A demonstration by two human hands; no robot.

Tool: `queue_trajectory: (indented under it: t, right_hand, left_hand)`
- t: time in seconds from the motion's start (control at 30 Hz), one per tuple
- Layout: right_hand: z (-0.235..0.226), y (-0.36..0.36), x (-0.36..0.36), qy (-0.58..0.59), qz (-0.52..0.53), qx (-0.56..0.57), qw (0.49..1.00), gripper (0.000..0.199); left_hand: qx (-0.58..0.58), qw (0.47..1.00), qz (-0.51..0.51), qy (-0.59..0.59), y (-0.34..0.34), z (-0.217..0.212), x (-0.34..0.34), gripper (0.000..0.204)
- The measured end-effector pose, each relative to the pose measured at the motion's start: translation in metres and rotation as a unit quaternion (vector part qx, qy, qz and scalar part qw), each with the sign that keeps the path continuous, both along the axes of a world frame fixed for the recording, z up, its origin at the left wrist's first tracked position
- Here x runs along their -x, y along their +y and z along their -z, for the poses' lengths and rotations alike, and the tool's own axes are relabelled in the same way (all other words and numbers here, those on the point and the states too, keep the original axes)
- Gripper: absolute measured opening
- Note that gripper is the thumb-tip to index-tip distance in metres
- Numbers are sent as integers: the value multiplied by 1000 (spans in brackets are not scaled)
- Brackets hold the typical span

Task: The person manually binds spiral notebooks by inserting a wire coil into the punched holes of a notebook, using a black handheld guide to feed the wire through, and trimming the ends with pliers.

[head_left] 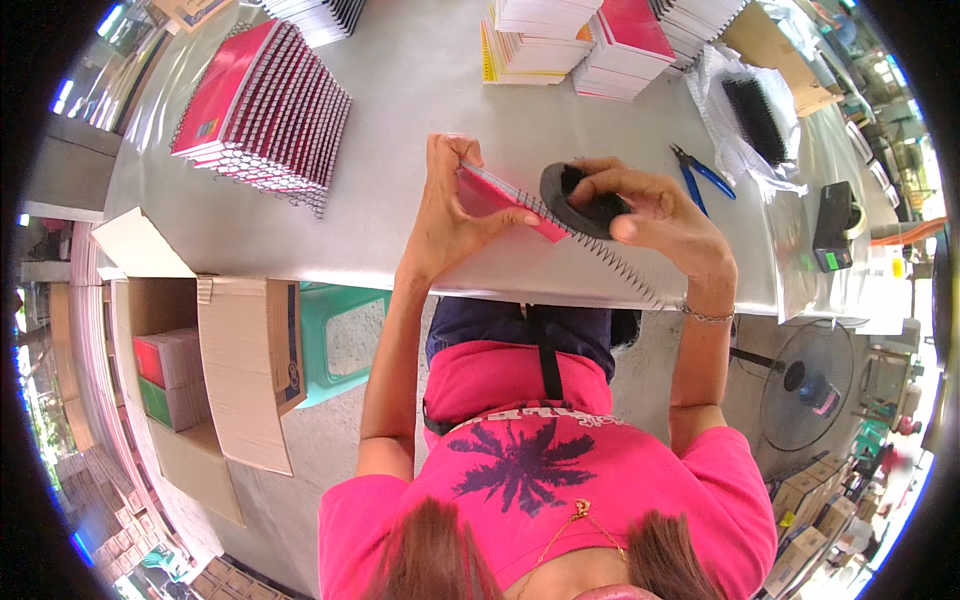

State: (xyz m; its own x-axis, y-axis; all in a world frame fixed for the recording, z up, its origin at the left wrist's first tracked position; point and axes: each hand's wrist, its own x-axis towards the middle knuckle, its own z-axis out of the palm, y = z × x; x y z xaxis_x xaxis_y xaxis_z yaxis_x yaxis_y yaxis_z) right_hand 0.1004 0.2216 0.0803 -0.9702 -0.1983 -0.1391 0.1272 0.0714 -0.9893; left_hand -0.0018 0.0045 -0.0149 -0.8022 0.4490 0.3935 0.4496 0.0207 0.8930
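Head view, left hand (447, 222) fingers gripping red notebook (492, 197), right hand (655, 214) fingers clasping black disc (578, 203)

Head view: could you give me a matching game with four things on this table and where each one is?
Things:
1. pliers
2. red notebook
3. black disc
4. cardboard box

Places:
A. under the right hand
B. on the floor, left of the table
C. held by the left hand
D. lying on the table, right of the hands

Pairs: 1-D, 2-C, 3-A, 4-B
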Motion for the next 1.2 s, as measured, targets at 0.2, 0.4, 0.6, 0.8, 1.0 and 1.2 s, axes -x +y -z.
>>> queue_trajectory:
  t: [0.2, 0.4, 0.6, 0.8, 1.0, 1.2]
  right_hand:
    - [-4, -8, 4, 78, -63, -47, 994, 46]
    - [28, 6, 22, -20, 36, 1, 999, 38]
    - [13, -1, 14, 28, -21, -40, 999, 40]
    - [16, -17, 18, 122, 51, -203, 970, 28]
    - [16, -19, 21, 133, 26, -237, 962, 37]
    - [34, -6, 29, -26, 125, -78, 989, 38]
  left_hand:
    - [6, 999, 28, -30, -3, 8, 0, 75]
    - [6, 1000, 12, 13, -2, -1, -1, 72]
    - [21, 1000, 16, 0, -3, -3, 1, 73]
    - [10, 1000, 17, 0, -4, -2, 4, 72]
    - [25, 999, 21, 12, -9, 1, 5, 73]
    - [18, 1000, 14, 10, 0, -6, 0, 73]
